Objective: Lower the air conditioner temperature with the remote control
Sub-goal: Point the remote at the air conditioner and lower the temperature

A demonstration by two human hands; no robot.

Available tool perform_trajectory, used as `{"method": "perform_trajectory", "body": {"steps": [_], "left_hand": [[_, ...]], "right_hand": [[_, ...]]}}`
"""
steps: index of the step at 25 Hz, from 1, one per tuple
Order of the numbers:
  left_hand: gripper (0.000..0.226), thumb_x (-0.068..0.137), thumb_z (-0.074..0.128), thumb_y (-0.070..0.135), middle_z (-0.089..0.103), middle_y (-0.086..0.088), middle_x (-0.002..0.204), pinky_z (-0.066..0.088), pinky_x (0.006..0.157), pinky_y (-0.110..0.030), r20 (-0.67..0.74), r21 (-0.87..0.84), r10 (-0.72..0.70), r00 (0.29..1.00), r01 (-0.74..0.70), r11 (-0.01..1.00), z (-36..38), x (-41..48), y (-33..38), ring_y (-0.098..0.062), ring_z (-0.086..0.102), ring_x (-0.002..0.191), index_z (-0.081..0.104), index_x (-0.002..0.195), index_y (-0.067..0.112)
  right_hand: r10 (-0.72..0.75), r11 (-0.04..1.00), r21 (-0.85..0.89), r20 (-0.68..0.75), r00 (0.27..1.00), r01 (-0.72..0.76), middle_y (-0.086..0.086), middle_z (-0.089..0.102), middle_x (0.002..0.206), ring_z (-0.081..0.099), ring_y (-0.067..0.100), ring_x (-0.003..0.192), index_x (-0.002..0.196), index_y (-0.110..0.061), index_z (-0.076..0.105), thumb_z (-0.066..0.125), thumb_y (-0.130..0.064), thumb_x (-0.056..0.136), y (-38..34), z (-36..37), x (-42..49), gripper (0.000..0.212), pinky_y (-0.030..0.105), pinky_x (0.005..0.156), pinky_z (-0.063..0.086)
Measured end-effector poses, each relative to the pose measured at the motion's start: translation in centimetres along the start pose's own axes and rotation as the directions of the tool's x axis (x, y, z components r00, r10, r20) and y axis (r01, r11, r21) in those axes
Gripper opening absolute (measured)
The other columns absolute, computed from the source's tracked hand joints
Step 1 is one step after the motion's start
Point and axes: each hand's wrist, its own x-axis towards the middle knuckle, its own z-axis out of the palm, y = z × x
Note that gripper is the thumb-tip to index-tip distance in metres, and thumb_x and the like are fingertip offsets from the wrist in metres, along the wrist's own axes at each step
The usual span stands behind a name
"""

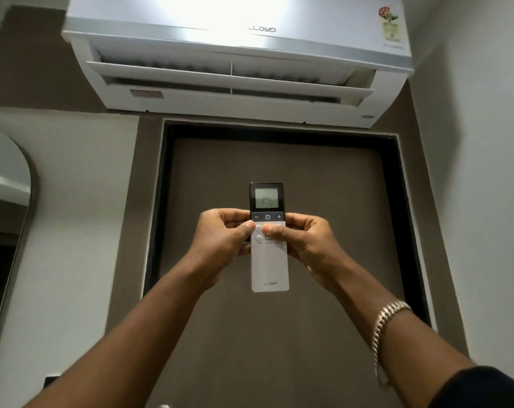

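A slim remote control (pixel 269 269), white below and black on top, is held upright in front of me with both hands. Its small screen reads 24, with minus, power and plus keys just under it. My left hand (pixel 220 240) grips its left edge, thumb resting on the white part just below the minus key. My right hand (pixel 303 242) grips the right edge, its thumb lying across the upper white buttons. Above, the white wall-mounted air conditioner (pixel 238 54) has its louvre flaps open.
A brown door (pixel 338 201) in a black frame fills the wall behind the remote. An arched mirror (pixel 5 219) hangs on the left wall. My right wrist wears a metal bracelet (pixel 388 319). White walls close in on both sides.
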Motion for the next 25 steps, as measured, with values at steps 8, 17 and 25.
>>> {"method": "perform_trajectory", "body": {"steps": [8, 17, 25], "left_hand": [[0.012, 0.086, 0.064, 0.014, 0.075, -0.010, 0.094, 0.060, 0.063, -0.025, -0.006, -0.001, 0.026, 1.000, -0.026, 1.000, -0.7, 1.4, 1.0, -0.018, 0.075, 0.084, 0.064, 0.098, 0.013], [0.017, 0.085, 0.065, 0.017, 0.075, -0.010, 0.093, 0.061, 0.065, -0.027, 0.017, 0.032, 0.023, 1.000, -0.024, 0.999, -0.8, 1.1, 2.1, -0.018, 0.075, 0.084, 0.063, 0.101, 0.010], [0.010, 0.085, 0.066, 0.017, 0.075, -0.006, 0.087, 0.059, 0.060, -0.023, 0.003, 0.012, 0.018, 1.000, -0.018, 1.000, -0.5, 0.7, 2.9, -0.014, 0.075, 0.079, 0.064, 0.095, 0.015]], "right_hand": [[-0.014, 0.999, 0.029, 0.010, 1.000, 0.013, 0.018, 0.076, 0.104, 0.074, 0.030, 0.093, 0.106, -0.004, 0.071, 0.079, -0.017, 0.066, -1.0, 0.2, 1.6, 0.043, 0.040, 0.084, 0.060], [-0.043, 0.998, 0.044, 0.007, 0.999, 0.042, 0.013, 0.077, 0.098, 0.074, 0.026, 0.089, 0.102, -0.008, 0.071, 0.079, -0.023, 0.062, -1.8, 0.4, 1.0, 0.044, 0.037, 0.079, 0.061], [-0.036, 0.997, 0.070, 0.025, 0.999, 0.034, 0.008, 0.078, 0.095, 0.075, 0.025, 0.090, 0.099, -0.012, 0.071, 0.079, -0.023, 0.063, -2.5, 0.2, 0.5, 0.039, 0.036, 0.080, 0.061]]}}
